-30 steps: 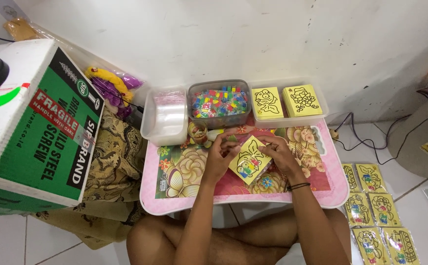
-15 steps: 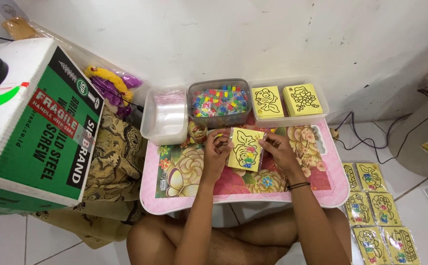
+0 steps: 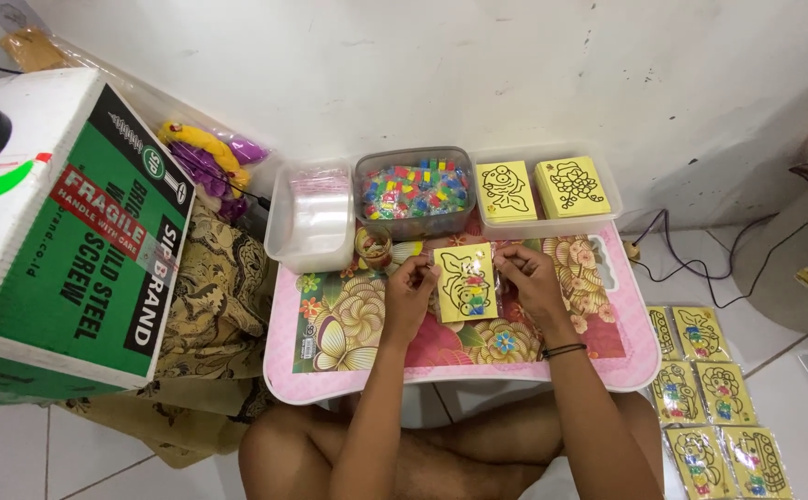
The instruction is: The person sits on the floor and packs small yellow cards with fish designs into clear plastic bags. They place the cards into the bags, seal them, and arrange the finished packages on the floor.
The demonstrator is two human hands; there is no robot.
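A yellow picture card with a black line drawing and a few coloured pieces at its lower part is held upright over the pink floral lap table. My left hand pinches the card's left edge. My right hand, with a dark band at the wrist, pinches the right edge. Both hands are just in front of a clear tub of small coloured pieces.
A clear tray holds two stacks of yellow cards. A tub of clear bags and a small tape roll sit left. A big green and white carton stands at left. Several packed cards lie on the floor at right.
The card has turned from tilted to upright and shifted slightly up toward the tubs, with both hands still at its edges.
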